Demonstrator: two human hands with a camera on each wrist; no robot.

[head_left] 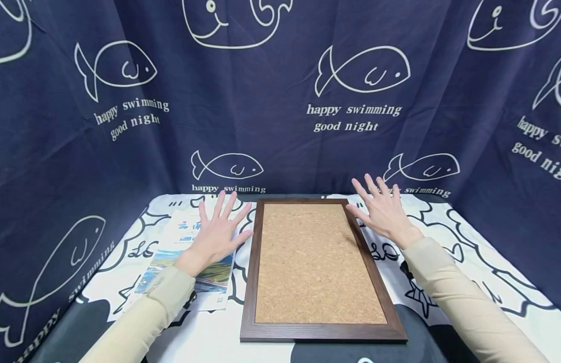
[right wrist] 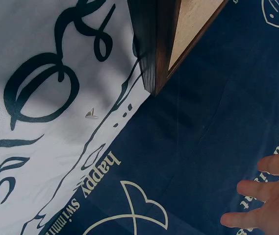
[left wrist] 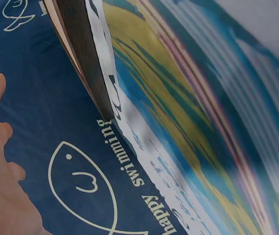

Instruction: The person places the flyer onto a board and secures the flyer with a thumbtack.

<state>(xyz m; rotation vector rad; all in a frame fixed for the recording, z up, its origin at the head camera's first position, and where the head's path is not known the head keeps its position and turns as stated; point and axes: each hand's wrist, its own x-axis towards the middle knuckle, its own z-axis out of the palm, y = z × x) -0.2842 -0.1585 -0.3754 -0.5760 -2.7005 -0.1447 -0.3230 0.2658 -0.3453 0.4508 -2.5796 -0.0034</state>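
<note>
The left hand point(head_left: 216, 234), fingers spread apart, hovers over a glossy landscape-printed paper sheet point(head_left: 216, 277), hiding part of it. Between both hands lies a rectangular brown-wood-framed cork board point(head_left: 316, 267). The right hand point(head_left: 386, 214), fingers also apart, is near its far right corner, above black-and-white patterned cloth point(head_left: 216, 338); beyond the hands hangs navy fish-print fabric point(head_left: 280, 101).

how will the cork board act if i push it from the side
The cork board will probably stay stiff, since a thick, straight-edged frame borders all four sides. It seems unlikely to roll or tip, lying flat and broad on the table; sliding looks likelier.
</note>
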